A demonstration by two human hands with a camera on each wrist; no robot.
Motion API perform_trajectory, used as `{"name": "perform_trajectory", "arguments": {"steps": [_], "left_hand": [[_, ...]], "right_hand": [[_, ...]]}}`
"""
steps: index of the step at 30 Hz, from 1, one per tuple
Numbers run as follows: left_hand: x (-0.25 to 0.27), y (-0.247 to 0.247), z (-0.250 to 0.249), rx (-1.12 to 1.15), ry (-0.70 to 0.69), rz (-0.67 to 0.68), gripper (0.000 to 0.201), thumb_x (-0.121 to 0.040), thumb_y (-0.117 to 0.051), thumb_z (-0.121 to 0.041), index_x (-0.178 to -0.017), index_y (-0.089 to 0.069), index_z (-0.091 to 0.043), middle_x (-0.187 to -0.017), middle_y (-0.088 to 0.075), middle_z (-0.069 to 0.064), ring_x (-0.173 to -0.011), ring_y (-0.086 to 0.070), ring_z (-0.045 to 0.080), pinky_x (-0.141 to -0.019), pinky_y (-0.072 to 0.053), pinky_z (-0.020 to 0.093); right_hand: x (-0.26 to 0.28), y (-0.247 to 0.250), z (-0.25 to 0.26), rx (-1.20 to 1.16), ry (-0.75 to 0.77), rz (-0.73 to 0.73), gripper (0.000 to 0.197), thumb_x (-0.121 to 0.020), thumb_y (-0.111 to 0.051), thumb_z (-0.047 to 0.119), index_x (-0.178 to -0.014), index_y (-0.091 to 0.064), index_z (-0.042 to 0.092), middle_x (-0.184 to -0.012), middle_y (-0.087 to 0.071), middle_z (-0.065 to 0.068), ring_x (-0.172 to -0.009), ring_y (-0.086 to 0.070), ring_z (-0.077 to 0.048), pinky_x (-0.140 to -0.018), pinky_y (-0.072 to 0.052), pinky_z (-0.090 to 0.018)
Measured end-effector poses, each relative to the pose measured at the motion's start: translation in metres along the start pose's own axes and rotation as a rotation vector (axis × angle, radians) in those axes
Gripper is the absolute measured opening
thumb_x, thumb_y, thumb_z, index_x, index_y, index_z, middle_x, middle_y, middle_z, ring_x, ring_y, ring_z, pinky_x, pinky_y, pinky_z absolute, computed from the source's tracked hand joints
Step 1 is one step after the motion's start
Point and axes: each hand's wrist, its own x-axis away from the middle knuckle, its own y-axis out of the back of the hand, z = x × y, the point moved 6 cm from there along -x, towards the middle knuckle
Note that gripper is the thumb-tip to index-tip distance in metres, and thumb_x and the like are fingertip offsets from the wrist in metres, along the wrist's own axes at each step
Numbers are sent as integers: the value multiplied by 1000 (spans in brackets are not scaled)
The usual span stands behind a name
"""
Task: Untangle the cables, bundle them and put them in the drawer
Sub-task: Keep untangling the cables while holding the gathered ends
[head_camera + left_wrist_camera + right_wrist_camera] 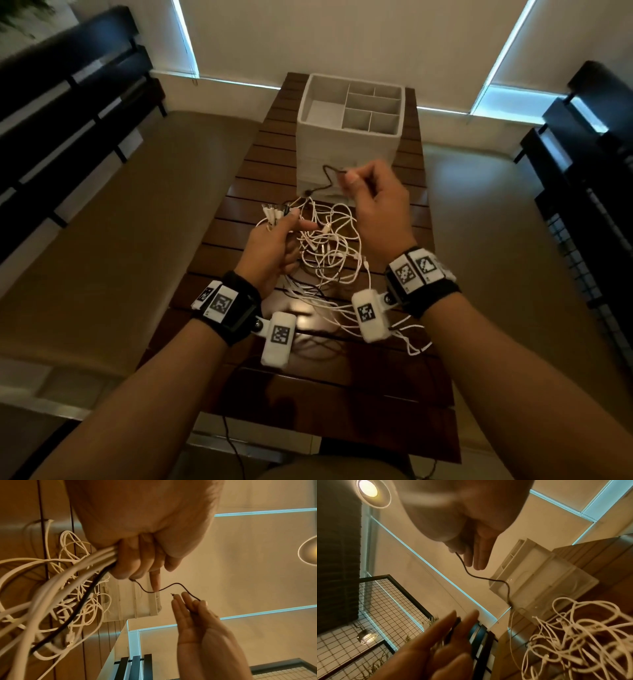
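Note:
A tangle of white cables (330, 246) lies on the dark slatted wooden table (260, 164), partly lifted between my hands. My left hand (291, 219) grips a bunch of white cable ends (96, 557) together with a thicker black cable (89, 592). My right hand (349, 176) is raised just in front of the box and pinches a thin black cable (325, 174) near its plug end. That thin black cable (471, 574) runs in a loose curve back down to the left hand (447, 639). A white divided organiser box (349, 144) stands behind the tangle, its compartments showing nothing inside.
Cushioned benches (120, 222) flank the narrow table on both sides. Dark slatted backrests (68, 102) stand at the far left and right, and a wire grid panel (376, 608) at the right. White cable strands (404, 329) trail toward the table's right edge under my right wrist.

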Motion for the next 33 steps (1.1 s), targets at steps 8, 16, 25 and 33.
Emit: {"name": "perform_trajectory", "arguments": {"steps": [8,16,25,33], "left_hand": [[-12,-5,-18,135,-17,-22,47,-103,-56,-55,-95,-71,-11,-55,-21,-4,-41,-18,7,-37,-16,21],[-16,0,-42,-75,-114,-129,40,-105,-59,-44,-74,-56,-18,-49,-32,-8,-39,-25,9,-39,-21,22],[-15,12,-59,-110,-248,-268,46,-105,-58,-45,-69,-55,-18,-48,-35,-6,-40,-29,9,-41,-27,21],[-15,9,-49,-321,-275,-160,50,-107,-54,-44,-64,-52,-20,-47,-36,-8,-41,-31,8,-44,-29,23]], "right_hand": [[53,-33,-12,20,101,322,6,-99,-67,11,-94,-64,10,-96,-74,2,-87,-69,-17,-80,-57,-38],[70,-38,-68,424,39,681,22,-96,-68,18,-83,-55,30,-78,-63,12,-71,-57,0,-66,-41,-24],[58,-24,-111,667,-202,732,24,-98,-69,33,-76,-60,33,-81,-68,8,-78,-65,-13,-72,-49,-32],[6,1,-59,789,-132,457,34,-99,-61,27,-132,-68,24,-122,-75,-5,-109,-71,-28,-96,-56,-42]]}}
